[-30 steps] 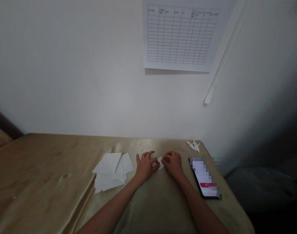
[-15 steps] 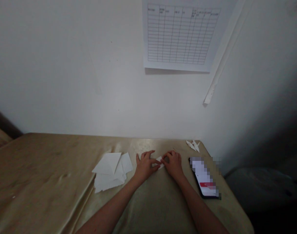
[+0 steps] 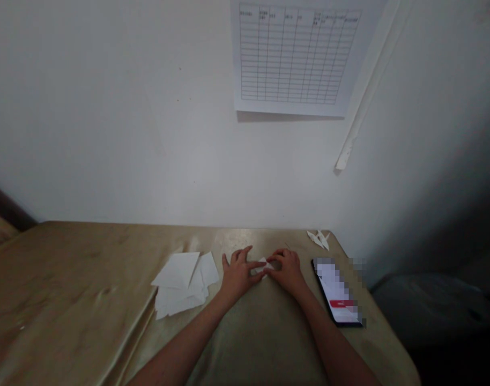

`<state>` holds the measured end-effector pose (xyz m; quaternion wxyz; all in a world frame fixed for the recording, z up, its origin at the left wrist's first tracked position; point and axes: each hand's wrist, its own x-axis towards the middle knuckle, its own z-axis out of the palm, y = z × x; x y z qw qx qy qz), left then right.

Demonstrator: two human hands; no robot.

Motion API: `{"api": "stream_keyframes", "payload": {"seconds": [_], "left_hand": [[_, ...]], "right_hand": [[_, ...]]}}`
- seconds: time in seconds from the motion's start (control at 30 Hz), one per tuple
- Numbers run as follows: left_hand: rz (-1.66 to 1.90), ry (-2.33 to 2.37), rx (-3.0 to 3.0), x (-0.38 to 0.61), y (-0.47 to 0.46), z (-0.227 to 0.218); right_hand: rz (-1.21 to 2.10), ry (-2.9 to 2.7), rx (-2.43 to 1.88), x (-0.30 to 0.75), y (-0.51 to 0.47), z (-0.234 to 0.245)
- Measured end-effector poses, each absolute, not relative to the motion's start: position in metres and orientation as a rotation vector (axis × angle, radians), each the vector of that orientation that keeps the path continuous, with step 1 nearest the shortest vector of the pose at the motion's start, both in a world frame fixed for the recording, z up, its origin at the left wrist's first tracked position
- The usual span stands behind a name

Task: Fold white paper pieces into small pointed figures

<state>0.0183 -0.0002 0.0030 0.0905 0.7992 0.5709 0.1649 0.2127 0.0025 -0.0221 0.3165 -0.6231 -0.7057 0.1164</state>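
A small folded piece of white paper (image 3: pixel 265 265) lies on the tan table (image 3: pixel 88 279) between my two hands. My left hand (image 3: pixel 237 272) rests on the table with its fingertips pinched on the paper's left side. My right hand (image 3: pixel 286 269) has curled fingers pressing the paper's right side. Most of the paper is hidden under my fingers. A loose stack of white paper squares (image 3: pixel 183 283) lies just left of my left hand.
A phone (image 3: pixel 336 292) with a lit screen lies right of my right hand, near the table's right edge. Small folded white paper shapes (image 3: pixel 319 239) sit at the far right corner. The wall behind carries a printed table sheet (image 3: pixel 294 56).
Both hands stay on the small paper; my fingertips have drawn slightly closer together over it, covering more of it. The view has shifted a little.
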Motion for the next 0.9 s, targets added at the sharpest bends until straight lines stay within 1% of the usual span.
{"api": "stream_keyframes", "payload": {"seconds": [0.53,0.73,0.9], "left_hand": [[0.464,1.696,2.368,0.019,0.000,0.005],[0.456,1.685,2.366,0.019,-0.001,0.005],[0.451,1.685,2.386,0.019,-0.001,0.002]], "right_hand": [[0.316,-1.758,-1.768,0.209,0.014,-0.025],[0.208,-1.782,-1.776,0.207,0.014,-0.026],[0.180,-1.838,-1.786,0.208,0.012,-0.024]]}}
